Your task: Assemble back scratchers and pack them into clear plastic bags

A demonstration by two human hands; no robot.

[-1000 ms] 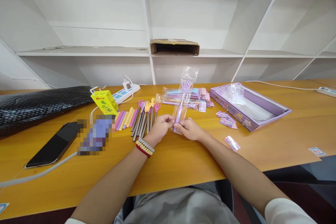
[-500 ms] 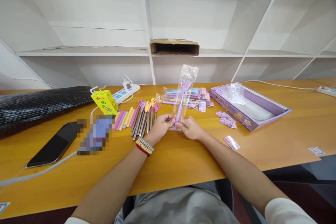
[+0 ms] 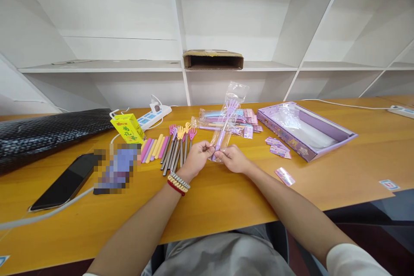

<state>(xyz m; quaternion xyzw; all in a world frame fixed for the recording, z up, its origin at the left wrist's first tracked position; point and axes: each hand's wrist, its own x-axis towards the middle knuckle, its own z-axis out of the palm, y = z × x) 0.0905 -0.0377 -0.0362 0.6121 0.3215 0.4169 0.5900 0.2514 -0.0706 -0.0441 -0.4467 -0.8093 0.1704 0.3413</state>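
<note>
Between my hands is a purple back scratcher (image 3: 221,137) inside a clear plastic bag (image 3: 237,91), its hand-shaped head pointing up and away from me. My left hand (image 3: 198,156) pinches the bag's lower left corner, by the handle end. On the other side, my right hand (image 3: 233,158) pinches the lower right. Several bagged back scratchers (image 3: 247,117) lie behind. To the left are loose scratcher heads on metal rods (image 3: 176,151), in purple, yellow and pink, beside several coloured handle tubes (image 3: 155,148).
A purple display box (image 3: 307,155) with clear plastic inside sits at the right, small printed cards (image 3: 284,176) near it. Leftward are a yellow drink carton (image 3: 128,128), a power strip (image 3: 153,117), a phone (image 3: 66,181) and a black wrapped bundle (image 3: 54,133). A cardboard box (image 3: 213,53) rests on the shelf.
The bagged back scratcher leans slightly more to the right at its top. Both hands keep their pinch at its lower end. The camera view has shifted a little.
</note>
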